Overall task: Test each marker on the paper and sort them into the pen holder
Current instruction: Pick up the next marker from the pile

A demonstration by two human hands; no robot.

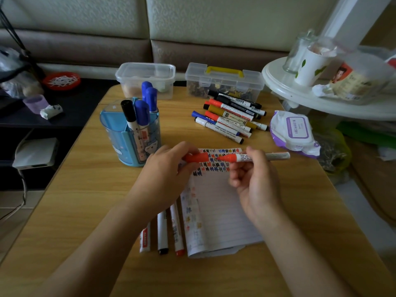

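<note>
The red marker (252, 157) lies level over the top of the paper (218, 211), pinched in the right hand (255, 181). Its tip points at the red cap (196, 157) just beside it, which the left hand (165, 168) grips. The blue pen holder (120, 142) stands to their left, holding four markers (141, 112).

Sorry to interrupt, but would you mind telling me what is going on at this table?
A person is testing markers. The left hand holds a red cap and the right hand grips the uncapped red marker, its tip facing the cap, both just above the paper, whose top rows are covered in coloured marks. Four markers stand in the blue pen holder, a pile of markers lies behind, and three more markers lie left of the paper.
</note>
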